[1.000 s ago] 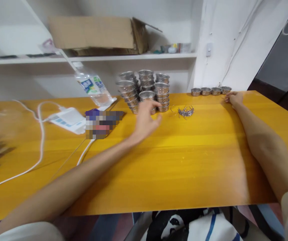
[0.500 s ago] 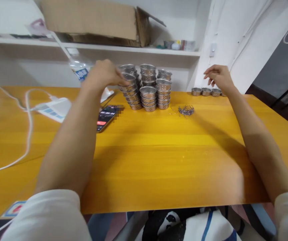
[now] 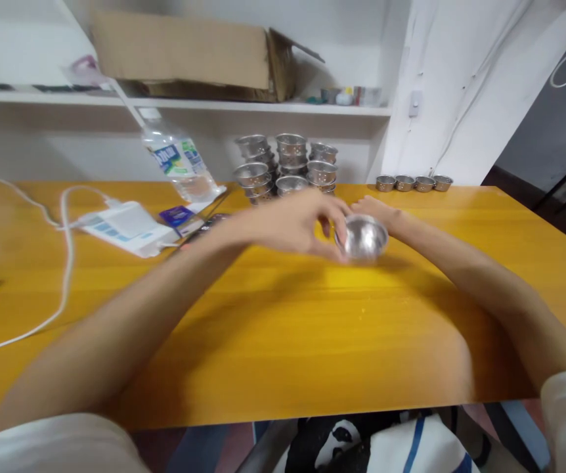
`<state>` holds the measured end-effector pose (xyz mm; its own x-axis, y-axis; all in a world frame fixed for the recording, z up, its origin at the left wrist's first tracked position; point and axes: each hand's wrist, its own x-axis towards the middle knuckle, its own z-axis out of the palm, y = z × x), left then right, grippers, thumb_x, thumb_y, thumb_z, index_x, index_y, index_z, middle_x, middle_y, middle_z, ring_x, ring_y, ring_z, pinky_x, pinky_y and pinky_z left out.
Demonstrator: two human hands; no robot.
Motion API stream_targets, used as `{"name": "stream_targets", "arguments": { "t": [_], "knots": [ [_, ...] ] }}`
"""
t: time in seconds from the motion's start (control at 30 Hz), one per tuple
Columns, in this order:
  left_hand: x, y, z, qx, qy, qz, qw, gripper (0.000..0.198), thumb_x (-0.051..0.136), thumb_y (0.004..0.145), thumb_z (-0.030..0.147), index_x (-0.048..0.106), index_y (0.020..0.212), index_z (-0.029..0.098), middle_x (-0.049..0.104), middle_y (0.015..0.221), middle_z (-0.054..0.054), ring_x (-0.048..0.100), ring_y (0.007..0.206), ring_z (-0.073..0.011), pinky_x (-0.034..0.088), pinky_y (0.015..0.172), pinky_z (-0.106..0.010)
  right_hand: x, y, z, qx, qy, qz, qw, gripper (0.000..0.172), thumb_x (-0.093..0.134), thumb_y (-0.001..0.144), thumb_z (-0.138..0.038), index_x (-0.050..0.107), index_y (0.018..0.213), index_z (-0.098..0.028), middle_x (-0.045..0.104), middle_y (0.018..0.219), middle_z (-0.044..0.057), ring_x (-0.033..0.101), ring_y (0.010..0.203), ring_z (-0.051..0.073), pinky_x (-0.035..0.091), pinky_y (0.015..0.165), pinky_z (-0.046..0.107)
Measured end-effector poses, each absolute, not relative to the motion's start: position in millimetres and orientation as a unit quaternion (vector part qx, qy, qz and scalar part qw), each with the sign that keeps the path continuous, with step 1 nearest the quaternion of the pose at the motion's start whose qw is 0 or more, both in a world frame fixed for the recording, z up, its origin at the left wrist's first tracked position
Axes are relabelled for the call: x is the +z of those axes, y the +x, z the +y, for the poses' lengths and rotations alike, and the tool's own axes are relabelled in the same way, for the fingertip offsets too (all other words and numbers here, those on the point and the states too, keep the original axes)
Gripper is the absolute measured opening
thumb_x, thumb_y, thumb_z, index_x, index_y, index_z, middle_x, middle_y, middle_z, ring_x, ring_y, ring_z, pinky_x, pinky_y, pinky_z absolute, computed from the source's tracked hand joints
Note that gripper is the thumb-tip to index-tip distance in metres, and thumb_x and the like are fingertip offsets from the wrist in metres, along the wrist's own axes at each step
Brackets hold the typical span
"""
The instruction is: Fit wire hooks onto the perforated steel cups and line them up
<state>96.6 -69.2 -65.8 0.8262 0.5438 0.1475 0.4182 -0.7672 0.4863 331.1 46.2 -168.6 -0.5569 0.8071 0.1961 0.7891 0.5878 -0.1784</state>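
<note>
Though near stacks (image 3: pixel 291 157), left hand's (image 3: pixel 297 223) cup (image 3: pixel 366 238) well inside front table edge (image 3: pixel 362 405).

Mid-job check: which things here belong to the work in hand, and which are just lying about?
Likely in the work:
metal cup in the left hand
stacked cups
row of four cups

Likely just lying about:
bottle
cardboard box
white cable
purple packet
</note>
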Motion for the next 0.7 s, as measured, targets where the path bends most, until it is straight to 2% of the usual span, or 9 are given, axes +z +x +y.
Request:
{"name": "stream_targets", "arguments": {
  "t": [0.07, 0.13, 0.23, 0.33, 0.43, 0.53, 0.7],
  "knots": [
    [-112.3, 112.9, -83.8, 0.135, 0.912, 0.199, 0.332, 0.017, 0.095, 0.078, 0.032, 0.081, 0.082, 0.023, 0.080, 0.115, -0.004, 0.076, 0.101, -0.0260, 0.060, 0.096, -0.043, -170.8, 328.1, 45.9, 0.029, -0.463, -0.878, 0.115, 0.023, 0.087, 0.086, -0.009, 0.068, 0.077, -0.019, 0.073, 0.077, 0.002, 0.076, 0.105, 0.020, 0.056, 0.094, 0.032],
    [-155.7, 120.0, -92.7, 0.132, 0.879, 0.189, 0.418, 0.030, 0.097, 0.077, 0.038, 0.073, 0.083, 0.021, 0.079, 0.109, -0.005, 0.076, 0.098, -0.0259, 0.060, 0.092, -0.042, -169.4, 326.0, 44.6, 0.011, -0.463, -0.881, 0.096, 0.027, 0.087, 0.085, -0.005, 0.066, 0.073, -0.018, 0.073, 0.077, 0.002, 0.076, 0.103, 0.018, 0.055, 0.094, 0.031],
    [-199.4, 121.0, -93.2, 0.213, 0.801, 0.187, 0.527, 0.045, 0.099, 0.074, 0.044, 0.062, 0.087, 0.021, 0.077, 0.106, -0.007, 0.075, 0.099, -0.0246, 0.058, 0.089, -0.039, -159.7, 325.2, 40.6, -0.054, -0.431, -0.899, 0.055, 0.023, 0.078, 0.089, -0.001, 0.070, 0.076, -0.019, 0.079, 0.087, 0.003, 0.076, 0.102, 0.021, 0.054, 0.093, 0.035],
    [-215.5, 120.1, -86.1, 0.278, 0.722, 0.182, 0.607, 0.062, 0.103, 0.069, 0.035, 0.058, 0.111, 0.024, 0.078, 0.116, -0.008, 0.077, 0.105, -0.0248, 0.058, 0.093, -0.039, -139.4, 330.4, 33.0, -0.145, -0.384, -0.912, 0.003, 0.021, 0.064, 0.097, -0.004, 0.079, 0.095, -0.019, 0.082, 0.107, 0.007, 0.075, 0.100, 0.024, 0.051, 0.084, 0.035],
    [-217.4, 120.5, -81.1, 0.278, 0.681, 0.177, 0.654, 0.078, 0.104, 0.068, 0.028, 0.056, 0.129, 0.026, 0.079, 0.127, -0.013, 0.079, 0.111, -0.0276, 0.058, 0.100, -0.045, -112.2, 342.5, 16.0, -0.186, -0.359, -0.915, 0.016, 0.026, 0.056, 0.103, -0.011, 0.080, 0.110, -0.017, 0.081, 0.116, 0.011, 0.073, 0.097, 0.026, 0.044, 0.075, 0.034],
    [-217.6, 120.8, -78.9, 0.276, 0.650, 0.194, 0.681, 0.078, 0.105, 0.065, 0.028, 0.061, 0.128, 0.022, 0.079, 0.131, -0.017, 0.080, 0.113, -0.0305, 0.060, 0.100, -0.049, -90.0, 356.2, -15.5, -0.121, -0.354, -0.926, 0.053, 0.021, 0.061, 0.100, -0.016, 0.081, 0.105, -0.021, 0.082, 0.101, 0.005, 0.070, 0.086, 0.022, 0.042, 0.074, 0.034],
    [-220.7, 119.7, -76.2, 0.281, 0.622, 0.201, 0.703, 0.076, 0.106, 0.063, 0.028, 0.066, 0.127, 0.020, 0.079, 0.129, -0.016, 0.080, 0.111, -0.0305, 0.064, 0.094, -0.046, -86.4, 360.1, -78.1, -0.001, -0.299, -0.954, -0.004, 0.025, 0.061, 0.099, -0.019, 0.083, 0.090, -0.028, 0.077, 0.080, 0.002, 0.064, 0.073, 0.021, 0.041, 0.070, 0.036]
  ]
}}
